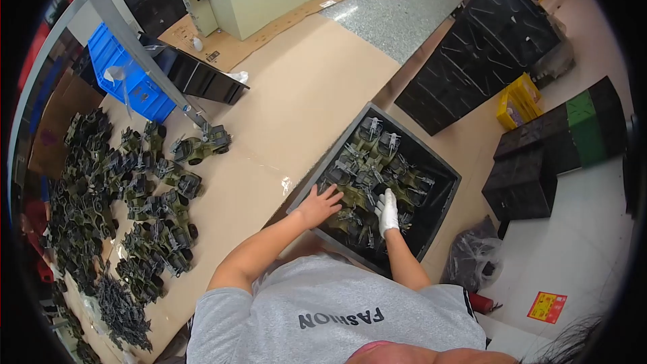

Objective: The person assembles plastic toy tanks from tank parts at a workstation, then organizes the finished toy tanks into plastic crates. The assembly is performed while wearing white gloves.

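Note:
My left hand (319, 207) is bare, its fingers spread over the near left rim of a black crate (441, 192). The fingertips reach the green toy vehicles (367, 176) packed inside. My right hand (387, 213) wears a white glove and lies among the same vehicles, fingers stretched out; whether its fingertips touch one cannot be made out. Each vehicle has dark wheels and grey fittings on top. One more toy vehicle (214, 140) stands on the tan tabletop (269, 121), left of the crate.
Many more toy vehicles (148, 195) crowd the table's left side, with a heap of small dark parts (125, 313) near its front. A blue crate (125, 71) leans by a metal post (121, 20). Stacked black crates (478, 50) stand right, beyond a plastic bag (474, 253) on the floor.

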The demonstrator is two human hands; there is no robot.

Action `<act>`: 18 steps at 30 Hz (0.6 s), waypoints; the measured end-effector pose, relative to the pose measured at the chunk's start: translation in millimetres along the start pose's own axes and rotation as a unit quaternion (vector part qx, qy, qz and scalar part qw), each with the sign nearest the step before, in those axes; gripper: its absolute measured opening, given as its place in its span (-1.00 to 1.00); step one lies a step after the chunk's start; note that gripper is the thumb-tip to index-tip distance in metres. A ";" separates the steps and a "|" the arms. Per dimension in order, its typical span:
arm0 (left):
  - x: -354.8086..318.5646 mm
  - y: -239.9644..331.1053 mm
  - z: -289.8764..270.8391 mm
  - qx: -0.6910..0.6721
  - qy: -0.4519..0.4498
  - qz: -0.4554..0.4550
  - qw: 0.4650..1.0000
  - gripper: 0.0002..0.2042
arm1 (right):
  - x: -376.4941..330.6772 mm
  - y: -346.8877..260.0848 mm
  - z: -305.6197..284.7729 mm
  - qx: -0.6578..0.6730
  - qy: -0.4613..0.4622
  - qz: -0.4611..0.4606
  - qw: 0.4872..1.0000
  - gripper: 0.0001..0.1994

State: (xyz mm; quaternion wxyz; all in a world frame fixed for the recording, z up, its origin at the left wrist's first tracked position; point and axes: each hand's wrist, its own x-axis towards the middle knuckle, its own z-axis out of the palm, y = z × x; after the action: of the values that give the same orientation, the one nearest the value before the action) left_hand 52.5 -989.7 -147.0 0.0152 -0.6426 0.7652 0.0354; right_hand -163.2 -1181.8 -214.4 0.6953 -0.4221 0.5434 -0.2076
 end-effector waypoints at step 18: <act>-450.7 116.9 -27.3 -0.303 0.437 -0.702 0.474 -0.86 | -260.3 -6.6 384.9 -0.308 -0.421 -0.298 0.800 -0.76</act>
State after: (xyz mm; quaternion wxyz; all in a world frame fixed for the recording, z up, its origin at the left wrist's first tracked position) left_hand 16.4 -528.9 -84.7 -0.4969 -0.8618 -0.0930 -0.0424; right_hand 112.1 -851.8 -37.5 0.5927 -0.8010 0.0801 -0.0282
